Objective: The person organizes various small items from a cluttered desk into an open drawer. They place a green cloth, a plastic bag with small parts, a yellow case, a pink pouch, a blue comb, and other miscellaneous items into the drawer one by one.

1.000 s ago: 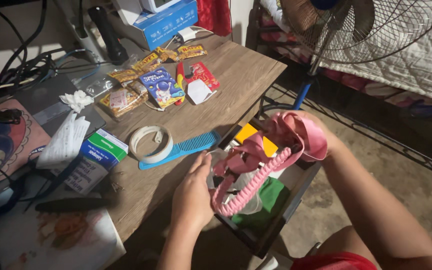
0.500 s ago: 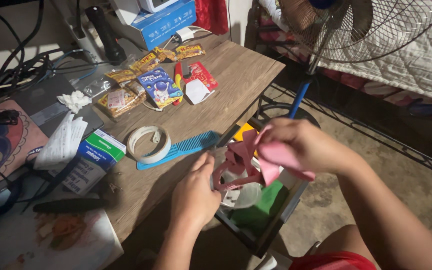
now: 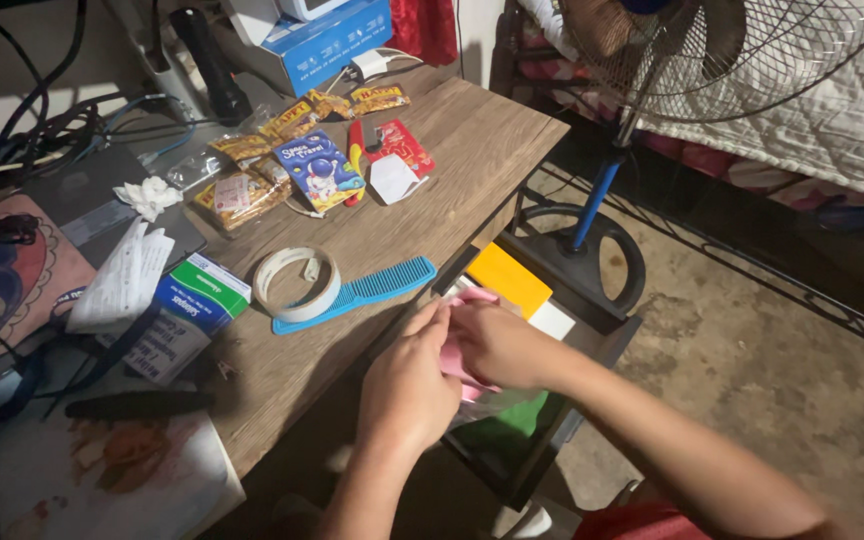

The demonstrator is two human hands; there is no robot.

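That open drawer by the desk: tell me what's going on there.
A person has both hands down in the open drawer beside the wooden desk. The left hand and right hand press a bunched pink strap together inside it. A blue comb and a tape roll lie on the desk nearby.

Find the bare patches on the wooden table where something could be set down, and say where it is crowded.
Bare wood lies at the table's right corner, beyond the red packet, and between the blue comb and the snack packets. The left side is crowded with tape roll, boxes and cables.
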